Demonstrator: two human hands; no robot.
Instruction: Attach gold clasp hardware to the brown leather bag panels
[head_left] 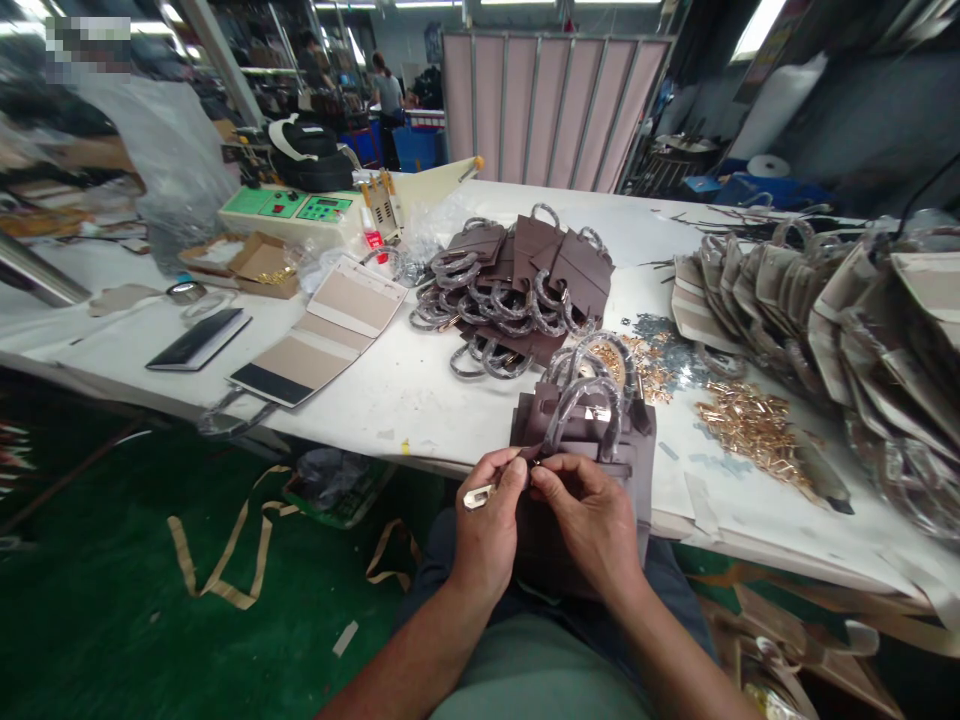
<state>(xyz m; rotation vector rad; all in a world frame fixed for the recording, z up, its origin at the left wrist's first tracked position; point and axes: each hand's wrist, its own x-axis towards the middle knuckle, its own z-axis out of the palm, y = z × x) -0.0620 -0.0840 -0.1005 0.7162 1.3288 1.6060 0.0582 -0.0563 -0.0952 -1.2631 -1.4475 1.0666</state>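
Note:
A dark brown handbag (581, 450) with plastic-wrapped handles (611, 405) leans against the table edge, its lower part over my lap. At its left side my left hand (487, 510) pinches a narrow brown strap (531, 453) between thumb and index finger. A shiny gold-toned metal fitting (478, 497) sticks out from the fingers of that hand. My right hand (589, 510) is closed in a pinch at the strap's end, close beside my left fingertips. Something small glints between the two hands, too small to name.
Behind the bag lies a pile of brown bag parts (517, 270) with wrapped handles. Gold metal pieces (754, 425) are heaped at right, before a row of beige-lined bag parts (795, 300). Left are a flat beige panel (322, 335), a black notebook (199, 340) and a green-fronted machine (292, 210).

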